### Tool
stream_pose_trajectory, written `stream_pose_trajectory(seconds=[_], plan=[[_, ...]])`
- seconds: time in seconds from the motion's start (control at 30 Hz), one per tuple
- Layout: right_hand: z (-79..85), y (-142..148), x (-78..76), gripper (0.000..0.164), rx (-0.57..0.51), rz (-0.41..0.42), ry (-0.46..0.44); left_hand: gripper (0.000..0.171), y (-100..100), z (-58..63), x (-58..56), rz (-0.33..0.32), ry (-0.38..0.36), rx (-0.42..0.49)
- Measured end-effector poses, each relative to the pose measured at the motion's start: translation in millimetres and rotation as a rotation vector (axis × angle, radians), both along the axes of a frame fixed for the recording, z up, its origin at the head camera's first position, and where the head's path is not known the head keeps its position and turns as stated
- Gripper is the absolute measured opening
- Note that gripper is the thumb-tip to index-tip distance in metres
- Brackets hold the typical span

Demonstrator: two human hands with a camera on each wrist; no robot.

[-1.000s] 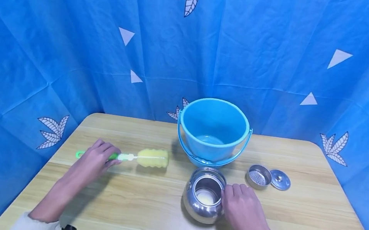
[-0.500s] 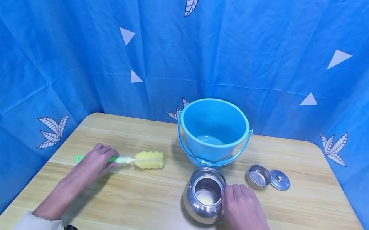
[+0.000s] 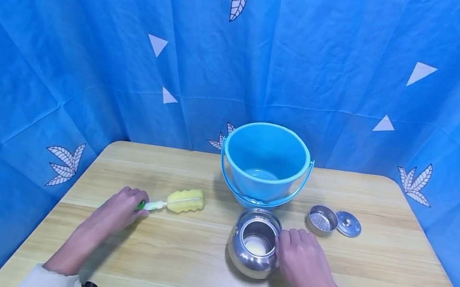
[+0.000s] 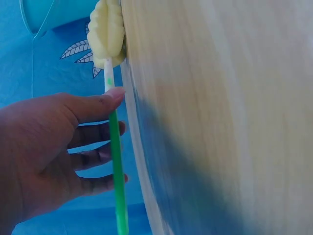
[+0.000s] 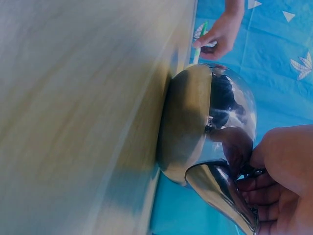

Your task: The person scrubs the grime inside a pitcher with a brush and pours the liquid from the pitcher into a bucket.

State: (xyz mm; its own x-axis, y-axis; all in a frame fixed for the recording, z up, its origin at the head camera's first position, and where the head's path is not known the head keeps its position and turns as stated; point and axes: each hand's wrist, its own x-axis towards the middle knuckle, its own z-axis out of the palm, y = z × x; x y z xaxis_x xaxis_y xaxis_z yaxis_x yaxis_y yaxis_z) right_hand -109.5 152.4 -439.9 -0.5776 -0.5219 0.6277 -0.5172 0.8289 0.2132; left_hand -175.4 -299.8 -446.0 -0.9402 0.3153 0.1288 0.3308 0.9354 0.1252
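Note:
A bottle brush with a yellow sponge head (image 3: 185,200) and a green and white handle lies across the left part of the table. My left hand (image 3: 121,212) grips that handle between thumb and fingers; in the left wrist view the green shaft (image 4: 117,166) runs past the fingertips. The lidless steel kettle (image 3: 252,265) stands upright at the centre, its mouth facing up. My right hand (image 3: 304,260) holds the kettle at its right side, with fingers curled beside the spout (image 5: 215,188). Exactly which part those fingers clasp is partly hidden.
A blue bucket (image 3: 263,181) with its handle down stands just behind the kettle. To the right sit a small perforated steel strainer (image 3: 322,220) and a round steel lid (image 3: 348,224). Blue patterned cloth (image 3: 331,69) hangs around the wooden table (image 3: 178,272).
My left hand has shifted slightly right and toward me, tilting the brush so its sponge end angles up away from me. The green handle's end is now hidden. The right hand and kettle stay put.

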Motion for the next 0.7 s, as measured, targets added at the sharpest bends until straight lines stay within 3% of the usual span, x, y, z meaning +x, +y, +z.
stream_pose_trajectory(seconds=[0.47, 0.7], plan=[[1.6, 0.8, -1.3, 0.053, 0.007, 0.01, -0.001, 0.019, 3.7, -1.0, -3.9, 0.009, -0.082, -0.006], [2.0, 0.8, -1.0, 0.053, 0.016, 0.008, -0.006, 0.019, 9.4, 1.1, -3.4, -0.017, -0.056, -0.016]])
